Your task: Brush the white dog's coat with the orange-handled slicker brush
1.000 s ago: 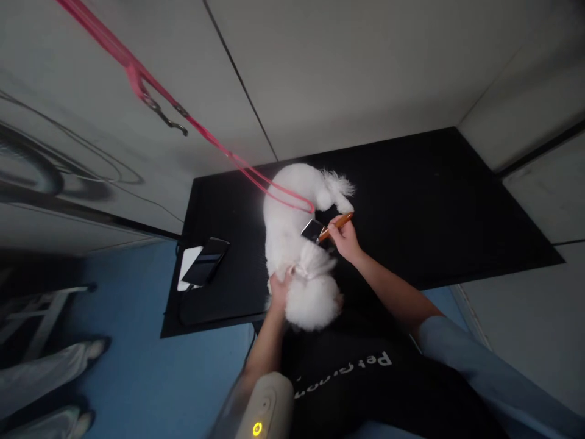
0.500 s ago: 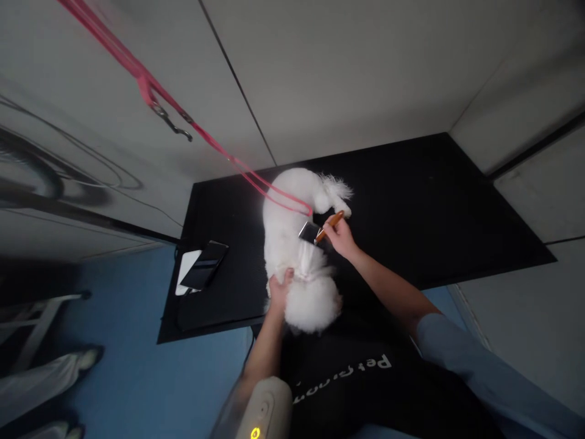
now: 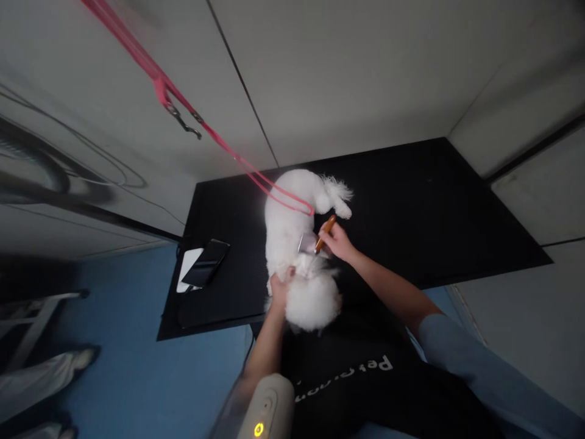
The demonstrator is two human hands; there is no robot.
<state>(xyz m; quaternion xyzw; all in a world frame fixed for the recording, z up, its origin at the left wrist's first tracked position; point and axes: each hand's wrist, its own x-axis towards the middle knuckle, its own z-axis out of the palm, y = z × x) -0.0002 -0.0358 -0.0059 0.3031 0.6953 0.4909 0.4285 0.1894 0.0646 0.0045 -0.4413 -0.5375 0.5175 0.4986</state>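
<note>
A small white fluffy dog (image 3: 292, 238) stands on a black grooming table (image 3: 411, 207), its head toward me. A pink leash (image 3: 214, 134) runs from the upper left down around its body. My right hand (image 3: 337, 241) is closed on a brush (image 3: 315, 242) with an orange-brown handle and a metal head, pressed on the dog's side. My left hand (image 3: 280, 288) grips the fur at the dog's neck, fingers curled.
A dark phone (image 3: 206, 262) lies on a white card near the table's left edge. Grey wall panels rise behind the table. A white device with a yellow light (image 3: 265, 408) hangs at my chest. Someone's legs in light trousers (image 3: 41, 378) stand on the blue floor at left.
My right hand has drawn the brush down the dog's side toward me, and the handle now points more upright. The left hand has stayed on the dog's neck.
</note>
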